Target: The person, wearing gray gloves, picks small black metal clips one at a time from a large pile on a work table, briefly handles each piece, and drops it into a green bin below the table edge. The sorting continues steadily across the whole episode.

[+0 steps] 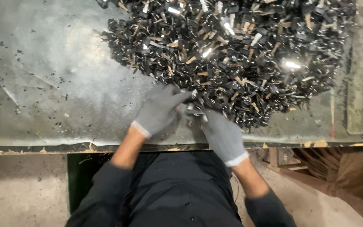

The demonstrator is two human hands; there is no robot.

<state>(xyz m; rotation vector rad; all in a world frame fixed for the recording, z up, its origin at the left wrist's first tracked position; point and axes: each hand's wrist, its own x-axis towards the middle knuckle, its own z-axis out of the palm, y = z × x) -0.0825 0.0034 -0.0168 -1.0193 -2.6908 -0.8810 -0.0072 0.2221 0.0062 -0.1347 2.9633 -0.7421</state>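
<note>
A large heap of small dark metal and plastic scrap pieces [232, 46], mixed with tan slivers, covers the far right part of a worn grey table top [55, 84]. Both my hands wear grey knit gloves. My left hand [160, 108] reaches into the heap's near edge, fingers stretched onto the pieces. My right hand [221, 132] lies close beside it, its fingers curled among small dark pieces at the same edge. What the fingertips grip is hidden by the scrap and motion blur.
The table's near edge [43, 147] is chipped and runs across the frame just before my body. Dark crumbs dot the left part of the table. A brown sack [341, 172] lies on the floor at the right.
</note>
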